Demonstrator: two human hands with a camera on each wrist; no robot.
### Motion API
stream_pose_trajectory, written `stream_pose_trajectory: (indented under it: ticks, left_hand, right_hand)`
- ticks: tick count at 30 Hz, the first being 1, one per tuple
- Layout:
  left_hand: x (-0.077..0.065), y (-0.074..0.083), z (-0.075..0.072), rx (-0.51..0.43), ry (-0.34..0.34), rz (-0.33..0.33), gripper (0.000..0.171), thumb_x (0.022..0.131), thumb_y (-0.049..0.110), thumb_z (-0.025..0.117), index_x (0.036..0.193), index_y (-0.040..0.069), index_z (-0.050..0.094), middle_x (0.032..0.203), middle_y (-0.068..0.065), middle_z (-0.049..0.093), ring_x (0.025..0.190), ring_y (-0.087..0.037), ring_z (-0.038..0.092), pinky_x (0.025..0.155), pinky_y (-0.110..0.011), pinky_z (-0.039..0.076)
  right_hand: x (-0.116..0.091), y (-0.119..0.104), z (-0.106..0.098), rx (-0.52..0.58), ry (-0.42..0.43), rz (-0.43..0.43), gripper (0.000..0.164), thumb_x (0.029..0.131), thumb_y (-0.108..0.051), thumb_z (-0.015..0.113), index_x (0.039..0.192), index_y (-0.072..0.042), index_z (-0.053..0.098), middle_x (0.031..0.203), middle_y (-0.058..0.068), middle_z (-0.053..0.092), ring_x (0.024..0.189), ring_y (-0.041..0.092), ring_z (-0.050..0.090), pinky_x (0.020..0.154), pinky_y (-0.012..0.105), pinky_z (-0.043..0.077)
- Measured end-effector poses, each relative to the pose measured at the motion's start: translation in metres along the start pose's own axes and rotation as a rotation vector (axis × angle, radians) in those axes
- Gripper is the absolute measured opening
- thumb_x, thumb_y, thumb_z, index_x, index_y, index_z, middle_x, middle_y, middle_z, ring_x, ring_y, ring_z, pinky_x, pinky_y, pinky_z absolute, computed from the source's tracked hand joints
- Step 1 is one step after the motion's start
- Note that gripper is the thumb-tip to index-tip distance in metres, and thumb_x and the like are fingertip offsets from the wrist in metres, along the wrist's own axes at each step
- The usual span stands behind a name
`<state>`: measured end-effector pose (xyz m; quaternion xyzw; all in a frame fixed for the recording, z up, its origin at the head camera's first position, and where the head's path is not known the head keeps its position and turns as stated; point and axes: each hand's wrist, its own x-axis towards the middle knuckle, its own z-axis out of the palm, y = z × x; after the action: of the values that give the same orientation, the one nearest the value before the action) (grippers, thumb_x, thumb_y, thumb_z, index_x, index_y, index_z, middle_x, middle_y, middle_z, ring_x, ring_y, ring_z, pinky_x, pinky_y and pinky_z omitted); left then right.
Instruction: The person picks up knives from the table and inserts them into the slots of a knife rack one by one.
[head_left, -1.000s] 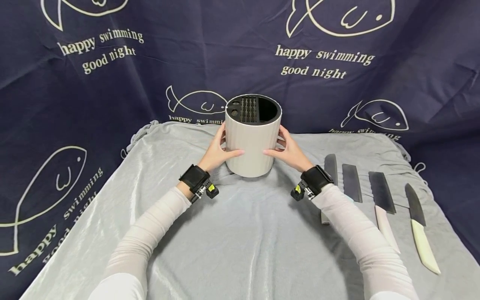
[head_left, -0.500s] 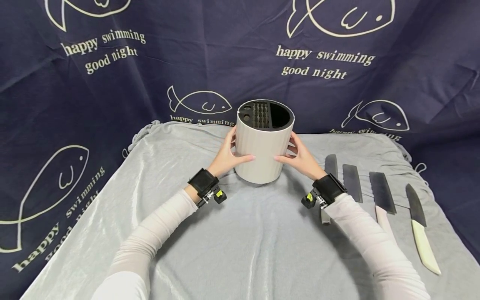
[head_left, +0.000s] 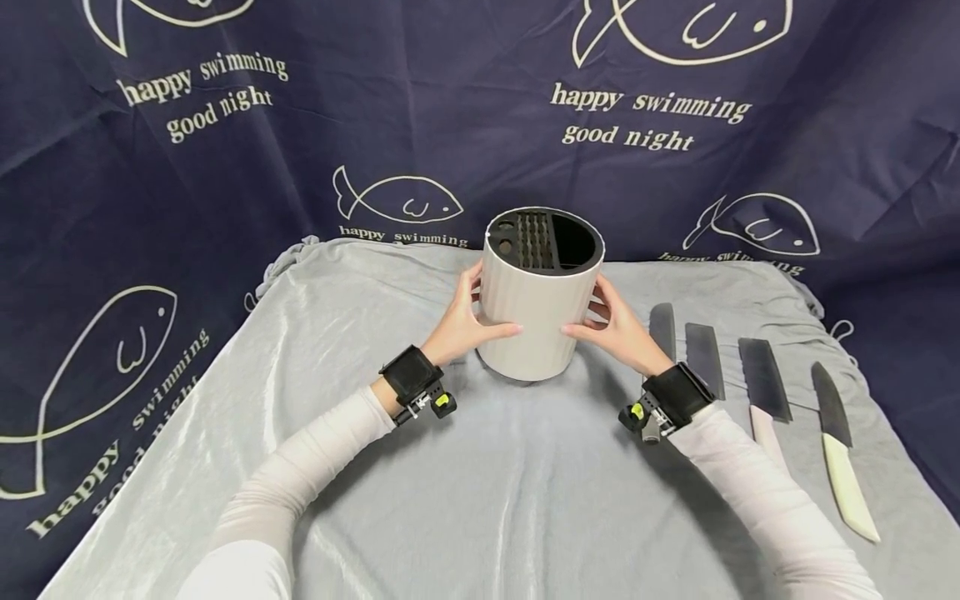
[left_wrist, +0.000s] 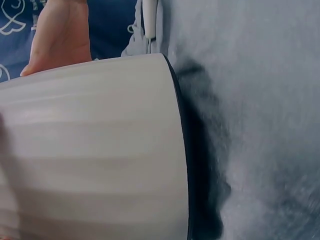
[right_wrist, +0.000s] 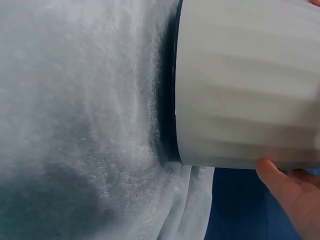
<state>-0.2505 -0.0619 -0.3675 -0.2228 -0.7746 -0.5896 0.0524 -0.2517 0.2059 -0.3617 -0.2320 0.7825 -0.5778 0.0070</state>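
Note:
A white ribbed knife holder (head_left: pixel 534 321) with a black slotted top stands upright near the middle of the table in the head view. My left hand (head_left: pixel 459 323) grips its left side, thumb across the front and fingers round the back. On the opposite side my right hand (head_left: pixel 622 329) holds it the same way. Both wrist views show the holder's pale wall close up, (left_wrist: pixel 100 145) with a dark base edge just at the cloth; whether it touches cannot be told. The right thumb side (right_wrist: pixel 287 190) shows against the wall in the right wrist view.
To the right lie a dark blade (head_left: pixel 662 329) partly behind my right wrist, a cleaver-like blade (head_left: pixel 703 358), a pink-handled knife (head_left: pixel 765 379) and a cream-handled knife (head_left: pixel 847 483). Grey cloth (head_left: pixel 465 500) covers the table; a navy printed curtain (head_left: pixel 465 100) hangs behind.
Both hands have moved the knife holder to the right and nearer to me, keeping their grip on it. The knives stay where they were.

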Motion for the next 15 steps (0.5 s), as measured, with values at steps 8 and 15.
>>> stream_pose_trajectory:
  ticks: [8, 15]
  left_hand:
    - [-0.011, 0.007, 0.007, 0.028, -0.001, 0.004, 0.103, 0.073, 0.01, 0.084, 0.15, 0.007, 0.014, 0.152, -0.011, 0.027, 0.133, -0.022, 0.034, 0.108, -0.038, 0.033]
    - [-0.026, 0.012, 0.011, 0.03, -0.015, 0.01, 0.104, 0.073, 0.009, 0.083, 0.151, 0.008, 0.014, 0.152, -0.011, 0.026, 0.134, -0.022, 0.032, 0.109, -0.039, 0.033]
  right_hand:
    - [-0.017, -0.002, 0.0, -0.017, 0.007, -0.02, 0.087, 0.082, -0.002, 0.076, 0.152, -0.022, 0.027, 0.143, 0.012, 0.043, 0.125, 0.03, 0.052, 0.097, 0.035, 0.049]
    - [-0.031, -0.007, 0.003, -0.009, 0.007, -0.041, 0.087, 0.08, 0.0, 0.077, 0.151, -0.017, 0.029, 0.142, 0.011, 0.043, 0.125, 0.026, 0.052, 0.096, 0.031, 0.05]
